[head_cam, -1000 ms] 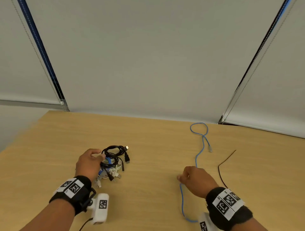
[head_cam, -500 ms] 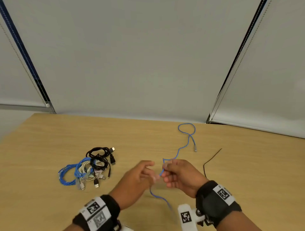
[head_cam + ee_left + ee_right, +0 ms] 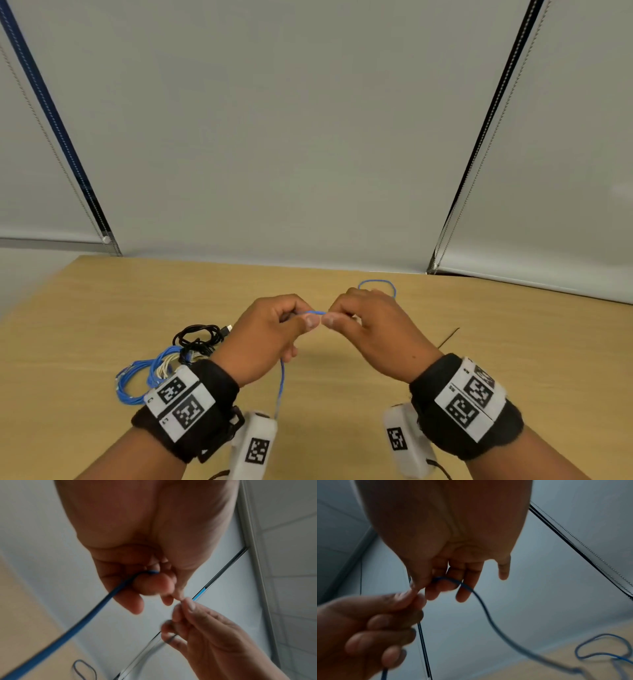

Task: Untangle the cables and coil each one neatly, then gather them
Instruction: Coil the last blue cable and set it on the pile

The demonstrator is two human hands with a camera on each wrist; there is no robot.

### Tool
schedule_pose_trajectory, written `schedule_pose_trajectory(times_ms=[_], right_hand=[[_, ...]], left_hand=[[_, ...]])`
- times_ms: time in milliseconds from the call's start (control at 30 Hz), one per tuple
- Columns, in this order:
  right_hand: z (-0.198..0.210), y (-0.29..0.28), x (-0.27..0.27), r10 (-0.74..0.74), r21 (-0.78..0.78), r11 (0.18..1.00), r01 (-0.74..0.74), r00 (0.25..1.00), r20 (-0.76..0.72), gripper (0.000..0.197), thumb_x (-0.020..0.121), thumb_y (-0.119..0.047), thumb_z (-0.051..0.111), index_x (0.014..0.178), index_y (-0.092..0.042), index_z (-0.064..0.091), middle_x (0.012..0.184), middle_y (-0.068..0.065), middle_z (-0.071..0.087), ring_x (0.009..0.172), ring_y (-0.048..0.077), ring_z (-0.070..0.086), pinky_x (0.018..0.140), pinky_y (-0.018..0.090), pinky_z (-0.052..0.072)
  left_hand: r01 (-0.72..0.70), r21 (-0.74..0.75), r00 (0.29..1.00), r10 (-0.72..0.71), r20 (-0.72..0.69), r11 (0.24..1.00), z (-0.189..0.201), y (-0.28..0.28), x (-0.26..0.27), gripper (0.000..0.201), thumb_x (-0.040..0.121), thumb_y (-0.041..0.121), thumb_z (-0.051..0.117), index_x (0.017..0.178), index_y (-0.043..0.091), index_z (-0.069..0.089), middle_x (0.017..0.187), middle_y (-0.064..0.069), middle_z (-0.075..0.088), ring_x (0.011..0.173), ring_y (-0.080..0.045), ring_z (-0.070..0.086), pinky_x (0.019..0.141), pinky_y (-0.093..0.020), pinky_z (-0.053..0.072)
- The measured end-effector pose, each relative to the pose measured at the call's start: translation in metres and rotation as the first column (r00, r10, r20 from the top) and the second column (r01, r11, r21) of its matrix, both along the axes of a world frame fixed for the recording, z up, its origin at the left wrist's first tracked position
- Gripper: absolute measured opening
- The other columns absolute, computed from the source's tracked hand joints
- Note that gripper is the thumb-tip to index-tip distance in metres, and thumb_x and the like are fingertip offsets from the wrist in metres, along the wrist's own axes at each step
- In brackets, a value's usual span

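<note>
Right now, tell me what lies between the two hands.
In the head view, only a short stretch of the blue cable bridges the gap between the left hand and the right hand, both pinching it.

Cable bundle (image 3: 171, 363) left of hands

Bare left hand (image 3: 263, 337) and right hand (image 3: 376, 334), short nails on the fingers (image 3: 312, 321). Black fabric band (image 3: 191, 407) round each wrist, carrying white panels printed with black square codes. White camera housing (image 3: 253, 445) under each wrist, one square code apiece, thin dark lead trailing off.
</note>
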State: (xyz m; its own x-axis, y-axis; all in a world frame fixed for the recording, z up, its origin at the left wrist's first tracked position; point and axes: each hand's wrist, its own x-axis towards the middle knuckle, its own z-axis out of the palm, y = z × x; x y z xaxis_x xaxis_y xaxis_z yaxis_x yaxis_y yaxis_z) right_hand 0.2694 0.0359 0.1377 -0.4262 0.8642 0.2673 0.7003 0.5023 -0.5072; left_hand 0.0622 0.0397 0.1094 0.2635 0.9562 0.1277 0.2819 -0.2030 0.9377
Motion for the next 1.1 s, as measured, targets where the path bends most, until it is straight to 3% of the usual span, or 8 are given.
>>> schedule_pose_trajectory(times_ms=[133, 333, 500, 667, 767, 833, 967, 1100], right_hand=[[0.007, 0.011, 0.024, -0.136, -0.057, 0.991, 0.124, 0.922, -0.363, 0.021, 0.098, -0.024, 0.060, 0.078, -0.019, 0.064, 0.072, -0.002, 0.066, 0.067, 0.003, 0.065, 0.063, 0.017, 0.045], [0.007, 0.031, 0.050, -0.265, -0.053, 0.962, 0.269, 0.860, -0.435, 0.023, 0.098, -0.036, 0.058, 0.078, -0.026, 0.067, 0.071, 0.000, 0.065, 0.060, 0.007, 0.063, 0.058, 0.020, 0.046], [-0.008, 0.035, 0.041, -0.309, -0.171, 0.950, 0.260, 0.851, -0.425, 0.019, 0.097, -0.031, 0.061, 0.081, -0.026, 0.068, 0.062, -0.006, 0.055, 0.055, 0.011, 0.059, 0.055, 0.022, 0.047], [-0.038, 0.007, -0.002, -0.004, -0.464, 0.873, -0.151, 0.949, -0.316, 0.022, 0.106, -0.027, 0.047, 0.110, -0.026, 0.069, 0.066, -0.003, 0.057, 0.055, 0.014, 0.061, 0.058, 0.022, 0.049], [-0.043, -0.009, -0.010, 0.064, -0.552, 0.806, -0.216, 0.958, -0.281, 0.022, 0.105, -0.029, 0.047, 0.112, -0.026, 0.067, 0.064, -0.010, 0.054, 0.054, 0.014, 0.055, 0.057, 0.023, 0.049], [-0.033, -0.011, -0.008, 0.092, -0.498, 0.838, -0.225, 0.956, -0.278, 0.018, 0.102, -0.030, 0.051, 0.105, -0.025, 0.068, 0.064, -0.021, 0.056, 0.053, 0.001, 0.052, 0.056, 0.014, 0.043], [-0.003, 0.000, 0.001, -0.008, -0.366, 0.918, -0.155, 0.914, -0.405, 0.021, 0.100, -0.031, 0.051, 0.094, -0.025, 0.071, 0.064, -0.016, 0.054, 0.053, 0.002, 0.047, 0.054, 0.016, 0.040], [0.006, 0.008, 0.000, -0.120, -0.392, 0.903, -0.176, 0.773, -0.623, 0.026, 0.107, -0.018, 0.045, 0.101, -0.013, 0.069, 0.097, -0.002, 0.071, 0.068, 0.019, 0.065, 0.060, 0.033, 0.051]], left_hand=[[-0.030, -0.057, 0.999, 0.028, -0.031, 0.998, -0.012, 0.006, -0.014, 0.020, 0.097, 0.019, 0.064, 0.078, 0.021, 0.070, 0.054, 0.003, 0.054, 0.048, -0.015, 0.054, 0.065, -0.039, 0.054], [0.103, -0.186, 0.963, -0.051, 0.265, 0.977, -0.022, -0.004, -0.018, 0.029, 0.098, 0.038, 0.056, 0.085, 0.015, 0.068, 0.058, 0.004, 0.030, 0.049, -0.012, 0.027, 0.053, -0.030, 0.043], [0.414, -0.112, 0.635, -0.199, 0.746, 0.903, 0.003, -0.011, -0.007, 0.034, 0.093, 0.040, 0.068, 0.092, 0.006, 0.065, 0.068, -0.008, 0.056, 0.061, -0.024, 0.059, 0.070, -0.041, 0.057], [0.195, 0.045, 0.398, -0.121, 0.910, 0.980, 0.038, 0.006, 0.004, 0.025, 0.098, 0.032, 0.057, 0.105, 0.010, 0.066, 0.123, -0.020, 0.070, 0.125, -0.038, 0.062, 0.098, -0.050, 0.054], [-0.243, 0.074, 0.634, 0.101, 0.767, 0.967, 0.050, 0.026, -0.009, 0.021, 0.103, 0.021, 0.050, 0.104, 0.017, 0.070, 0.125, -0.010, 0.072, 0.124, -0.024, 0.064, 0.101, -0.045, 0.052], [-0.416, 0.211, 0.857, 0.304, 0.416, 0.885, 0.044, 0.034, -0.019, 0.024, 0.104, 0.014, 0.052, 0.104, 0.020, 0.075, 0.113, 0.002, 0.076, 0.112, -0.001, 0.067, 0.098, -0.034, 0.053], [-0.062, 0.134, 0.987, 0.081, -0.139, 0.989, 0.014, 0.026, -0.019, 0.028, 0.104, 0.026, 0.052, 0.090, 0.021, 0.077, 0.089, 0.007, 0.078, 0.091, -0.001, 0.068, 0.089, -0.031, 0.049], [0.276, -0.157, 0.941, -0.233, 0.246, 0.948, 0.001, 0.006, -0.003, 0.039, 0.098, 0.040, 0.049, 0.090, 0.009, 0.072, 0.067, -0.007, 0.066, 0.066, -0.026, 0.066, 0.076, -0.041, 0.051]])
